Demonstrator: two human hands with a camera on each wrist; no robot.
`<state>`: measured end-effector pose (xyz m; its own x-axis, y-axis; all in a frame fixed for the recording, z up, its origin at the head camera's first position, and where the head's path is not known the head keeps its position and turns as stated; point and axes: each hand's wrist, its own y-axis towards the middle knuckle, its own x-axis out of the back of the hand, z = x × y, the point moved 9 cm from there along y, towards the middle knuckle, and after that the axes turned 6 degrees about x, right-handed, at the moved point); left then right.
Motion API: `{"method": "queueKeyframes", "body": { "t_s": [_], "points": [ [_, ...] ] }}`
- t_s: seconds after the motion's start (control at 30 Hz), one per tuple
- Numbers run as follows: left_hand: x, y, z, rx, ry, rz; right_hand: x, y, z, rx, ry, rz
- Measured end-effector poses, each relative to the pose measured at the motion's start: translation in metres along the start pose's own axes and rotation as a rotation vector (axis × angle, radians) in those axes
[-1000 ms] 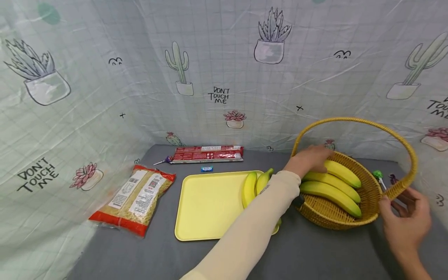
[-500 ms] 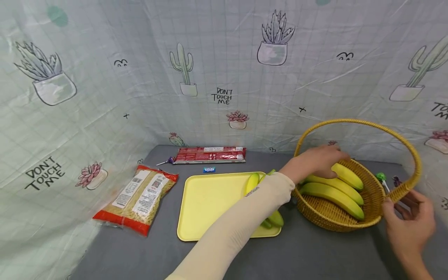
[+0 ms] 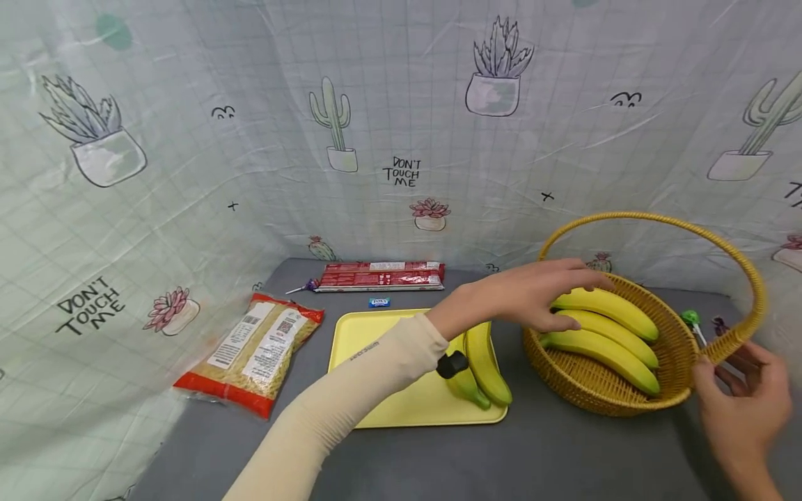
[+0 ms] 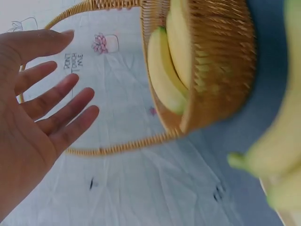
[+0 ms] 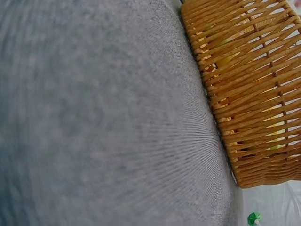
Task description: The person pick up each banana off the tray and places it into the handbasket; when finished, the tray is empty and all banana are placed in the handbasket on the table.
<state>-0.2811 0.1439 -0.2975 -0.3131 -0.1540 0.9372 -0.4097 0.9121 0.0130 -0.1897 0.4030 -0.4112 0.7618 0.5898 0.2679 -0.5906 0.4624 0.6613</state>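
Plainly, "DON'T TOUCH ME" on backdrop (image 3: 370, 125); hands (image 3: 541, 292) at basket (image 3: 579, 376), bananas (image 3: 617, 336) inside.

Basket bananas (image 3: 617, 336): three visible
Tray bananas (image 3: 487, 365): two visible
Bananas, total: five visible
Wicker basket (image 3: 579, 388): one
Basket handle (image 3: 633, 215): one
Yellow tray (image 3: 432, 402): one
Hands: two, the left hand (image 3: 532, 296) and the right hand (image 3: 745, 403)
Red-ended bag (image 3: 257, 355): one
Red packs (image 3: 382, 277): exact quantity cannot be told
Small blue packet (image 3: 379, 303): one
Purple lollipop (image 3: 311, 284): one
Green lollipop (image 3: 690, 318): one
Dark purple item (image 3: 720, 325): one, type unclear
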Motion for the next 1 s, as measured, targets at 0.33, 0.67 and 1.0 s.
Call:
{"method": "queueKeyframes", "body": {
  "t_s": [0.33, 0.67, 1.0],
  "points": [
    [0.000, -0.089, 0.031, -0.033, -0.105, -0.189, 0.000, -0.004, 0.000, -0.009, -0.020, -0.004],
    [-0.035, -0.125, 0.074, 0.155, -0.083, -0.240, 0.001, -0.002, 0.004, 0.015, -0.013, -0.002],
    [-0.074, -0.145, 0.097, 0.205, 0.043, -0.184, 0.001, -0.005, -0.001, -0.006, -0.029, -0.019]
  ]
}}
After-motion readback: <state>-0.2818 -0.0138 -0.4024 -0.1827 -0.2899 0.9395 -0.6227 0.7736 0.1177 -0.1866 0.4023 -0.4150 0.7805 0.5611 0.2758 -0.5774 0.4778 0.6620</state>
